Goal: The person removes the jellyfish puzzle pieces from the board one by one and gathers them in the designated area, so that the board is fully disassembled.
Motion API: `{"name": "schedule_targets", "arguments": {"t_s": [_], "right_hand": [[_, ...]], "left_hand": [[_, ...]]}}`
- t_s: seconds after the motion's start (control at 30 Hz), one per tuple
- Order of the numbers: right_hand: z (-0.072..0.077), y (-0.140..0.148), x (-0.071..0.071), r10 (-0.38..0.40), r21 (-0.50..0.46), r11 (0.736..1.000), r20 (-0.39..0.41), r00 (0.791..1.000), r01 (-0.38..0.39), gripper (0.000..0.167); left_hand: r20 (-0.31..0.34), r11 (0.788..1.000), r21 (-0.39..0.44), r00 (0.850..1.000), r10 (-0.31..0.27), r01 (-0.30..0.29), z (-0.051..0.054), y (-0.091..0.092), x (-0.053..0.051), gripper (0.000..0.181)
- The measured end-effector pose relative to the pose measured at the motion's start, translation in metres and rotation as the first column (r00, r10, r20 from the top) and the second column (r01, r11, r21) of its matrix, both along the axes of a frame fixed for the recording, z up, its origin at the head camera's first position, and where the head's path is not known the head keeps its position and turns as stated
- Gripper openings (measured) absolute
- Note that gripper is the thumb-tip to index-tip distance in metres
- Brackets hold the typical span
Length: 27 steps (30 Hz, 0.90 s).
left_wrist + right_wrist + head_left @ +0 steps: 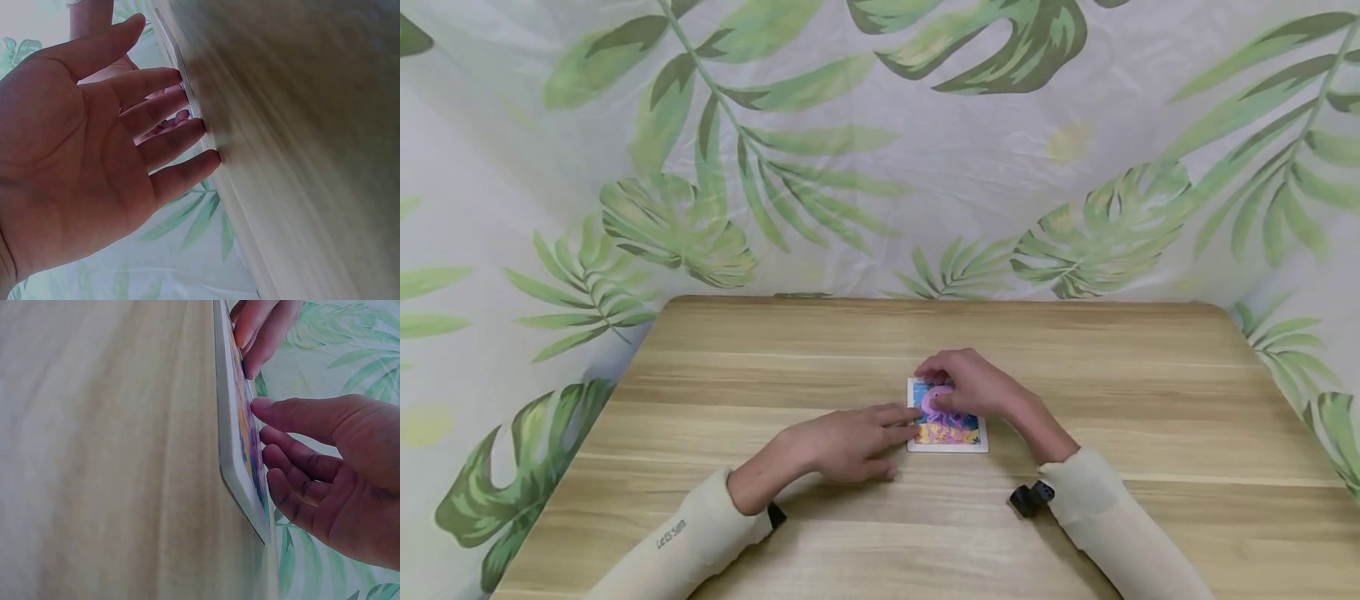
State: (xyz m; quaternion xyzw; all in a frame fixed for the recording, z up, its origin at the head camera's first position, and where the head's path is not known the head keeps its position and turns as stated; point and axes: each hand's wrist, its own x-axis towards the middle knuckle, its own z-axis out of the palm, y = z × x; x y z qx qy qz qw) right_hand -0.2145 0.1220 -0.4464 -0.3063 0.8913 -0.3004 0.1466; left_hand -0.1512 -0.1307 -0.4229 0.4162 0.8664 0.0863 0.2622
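Observation:
A square, white-bordered picture board lies flat on the table, showing a pink octopus shape over blue and yellow. My left hand stretches its spread fingers to the board's left side, some tips resting on it; the left wrist view shows the palm of that hand. From the upper right, my right hand reaches over the picture with bent fingers. In the right wrist view, the thumb and fingertips of the right hand touch or nearly touch the surface of the board, with a gap between thumb and fingers.
The wood-grain table extends around the board. A leaf-patterned cloth hangs behind and beside it. A small black device is at the right sleeve, and a dark piece shows by the left cuff.

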Motion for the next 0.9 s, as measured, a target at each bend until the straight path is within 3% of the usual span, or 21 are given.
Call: {"name": "schedule_targets", "arguments": {"t_s": [0.53, 0.9], "right_hand": [[-0.0029, -0.0018, -0.0044, 0.008, 0.024, 1.000, 0.028, 1.000, -0.009, 0.034], [-0.0021, -0.0035, -0.0036, 0.022, 0.014, 1.000, 0.009, 1.000, -0.022, 0.042]], "left_hand": [[-0.013, 1.000, -0.005, 1.000, -0.002, 0.002, -0.0006, -0.0015, 0.0020, 0.067], [-0.009, 1.000, -0.012, 1.000, -0.006, 0.006, 0.0010, -0.0014, 0.0022, 0.067]]}}
